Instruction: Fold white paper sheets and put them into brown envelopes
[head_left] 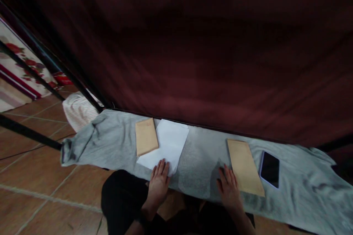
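My left hand (159, 180) lies flat with fingers stretched out on the near corner of a white sheet of paper (168, 143). A brown envelope (146, 136) rests on the left part of that sheet. My right hand (228, 185) lies flat, fingers apart, on the grey cloth (198, 158), its fingertips beside the near left edge of a second, longer brown envelope (244, 166). Neither hand holds anything.
A dark phone (269, 169) lies face up right of the long envelope. The grey cloth covers a low ledge in front of a dark red curtain (193, 62). Black metal bars (41, 66) and a striped cloth (78, 110) stand at left over a tiled floor (33, 176).
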Demonstrator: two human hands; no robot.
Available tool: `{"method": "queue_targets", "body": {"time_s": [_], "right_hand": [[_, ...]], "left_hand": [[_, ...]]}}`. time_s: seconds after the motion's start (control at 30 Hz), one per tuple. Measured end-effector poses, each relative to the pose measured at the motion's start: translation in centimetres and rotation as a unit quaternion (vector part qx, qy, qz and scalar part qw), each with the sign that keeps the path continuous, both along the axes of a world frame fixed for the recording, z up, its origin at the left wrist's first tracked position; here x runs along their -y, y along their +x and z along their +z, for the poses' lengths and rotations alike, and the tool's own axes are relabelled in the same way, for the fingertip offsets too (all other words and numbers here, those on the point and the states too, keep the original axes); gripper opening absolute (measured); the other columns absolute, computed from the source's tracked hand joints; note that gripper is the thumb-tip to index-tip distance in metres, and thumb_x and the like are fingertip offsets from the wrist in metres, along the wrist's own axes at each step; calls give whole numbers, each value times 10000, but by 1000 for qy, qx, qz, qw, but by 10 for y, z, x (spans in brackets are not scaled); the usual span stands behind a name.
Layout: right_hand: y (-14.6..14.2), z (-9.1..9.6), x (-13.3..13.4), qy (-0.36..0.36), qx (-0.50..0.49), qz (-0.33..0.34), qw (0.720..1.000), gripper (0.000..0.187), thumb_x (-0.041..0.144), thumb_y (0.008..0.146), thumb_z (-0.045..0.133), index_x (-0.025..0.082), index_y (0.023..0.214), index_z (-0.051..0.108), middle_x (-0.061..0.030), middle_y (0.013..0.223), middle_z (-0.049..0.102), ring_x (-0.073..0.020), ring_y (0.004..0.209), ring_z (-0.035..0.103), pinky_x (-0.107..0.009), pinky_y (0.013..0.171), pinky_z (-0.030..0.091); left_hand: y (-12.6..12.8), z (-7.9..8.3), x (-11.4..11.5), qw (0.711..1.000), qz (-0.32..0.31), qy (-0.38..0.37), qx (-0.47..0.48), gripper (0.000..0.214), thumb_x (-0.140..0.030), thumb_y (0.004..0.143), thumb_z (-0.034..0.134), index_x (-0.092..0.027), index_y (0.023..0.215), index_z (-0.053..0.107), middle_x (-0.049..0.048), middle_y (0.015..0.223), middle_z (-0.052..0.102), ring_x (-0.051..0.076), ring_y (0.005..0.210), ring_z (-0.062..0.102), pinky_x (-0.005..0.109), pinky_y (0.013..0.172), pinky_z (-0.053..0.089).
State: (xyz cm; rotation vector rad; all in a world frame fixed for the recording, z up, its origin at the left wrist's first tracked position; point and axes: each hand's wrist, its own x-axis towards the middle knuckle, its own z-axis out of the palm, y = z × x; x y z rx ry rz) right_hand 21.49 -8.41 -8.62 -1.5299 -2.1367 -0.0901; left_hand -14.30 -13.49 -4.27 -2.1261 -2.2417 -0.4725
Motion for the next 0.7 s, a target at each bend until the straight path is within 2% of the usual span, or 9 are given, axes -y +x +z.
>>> {"method": "queue_targets", "body": {"time_s": [0.13, 0.23, 0.3, 0.37, 0.43, 0.47, 0.57, 0.63, 0.7], "right_hand": [[-22, -2, 7, -36, -98, 32, 994, 462, 381, 1020, 388, 218, 1429, 528, -112, 1575, 408, -329, 1442, 373, -557, 1133, 388], [-38, 8, 6, -135, -233, 45, 962, 484, 461, 1012, 407, 234, 1413, 556, -103, 1521, 486, -304, 1405, 440, -534, 1146, 394], [-48, 19, 2, -228, -346, 30, 910, 535, 548, 985, 435, 234, 1395, 578, -109, 1465, 550, -297, 1342, 518, -515, 1124, 428], [-56, 30, -3, -313, -450, -5, 836, 623, 655, 943, 445, 220, 1354, 615, -130, 1379, 622, -309, 1237, 607, -513, 1037, 504], [-60, 40, -8, -349, -516, -21, 782, 702, 754, 880, 456, 212, 1268, 676, -146, 1275, 684, -321, 1151, 655, -500, 953, 552], [-59, 44, -10, -350, -533, -20, 770, 718, 787, 838, 485, 213, 1206, 709, -151, 1213, 710, -326, 1113, 670, -491, 924, 564], [-51, 54, -14, -335, -542, -1, 770, 649, 765, 730, 644, 208, 1044, 757, -141, 1029, 757, -331, 992, 701, -471, 882, 573], [-42, 60, -19, -332, -547, 8, 768, 595, 704, 709, 701, 190, 1002, 758, -121, 944, 764, -326, 920, 711, -476, 871, 571], [-34, 62, -25, -320, -551, 14, 771, 556, 658, 707, 714, 181, 990, 756, -107, 926, 765, -321, 905, 711, -478, 885, 564]], "left_hand": [[-7, 15, -1, 999, 11, 29, 31, 402, -260, 1010, 376, -198, 1331, 610, 90, 1368, 649, 248, 1301, 576, 470, 1083, 482], [14, 38, -6, 997, -37, 57, 42, 399, -228, 1010, 373, -196, 1335, 602, 81, 1350, 660, 237, 1283, 586, 452, 1085, 486], [42, 49, -9, 992, -113, 52, 37, 430, -160, 981, 384, -197, 1361, 581, 74, 1394, 631, 228, 1306, 567, 442, 1112, 462], [78, 53, -8, 984, -173, 38, 33, 448, -129, 960, 404, -206, 1367, 576, 65, 1418, 614, 223, 1323, 554, 427, 1131, 439], [116, 49, -2, 975, -216, 30, 35, 439, -148, 961, 427, -213, 1370, 576, 60, 1426, 608, 223, 1327, 552, 413, 1133, 433], [133, 46, 1, 974, -220, 31, 42, 427, -175, 968, 442, -214, 1371, 575, 60, 1428, 607, 227, 1329, 551, 411, 1135, 430], [164, 40, 11, 967, -244, 38, 66, 409, -301, 991, 480, -215, 1382, 565, 59, 1405, 625, 231, 1329, 549, 409, 1135, 431], [165, 38, 13, 963, -257, 36, 77, 468, -429, 983, 508, -227, 1404, 542, 54, 1427, 607, 242, 1348, 530, 433, 1143, 426], [153, 36, 11, 967, -242, 38, 72, 527, -496, 973, 512, -242, 1435, 507, 51, 1480, 558, 256, 1379, 495, 466, 1146, 421]]}}
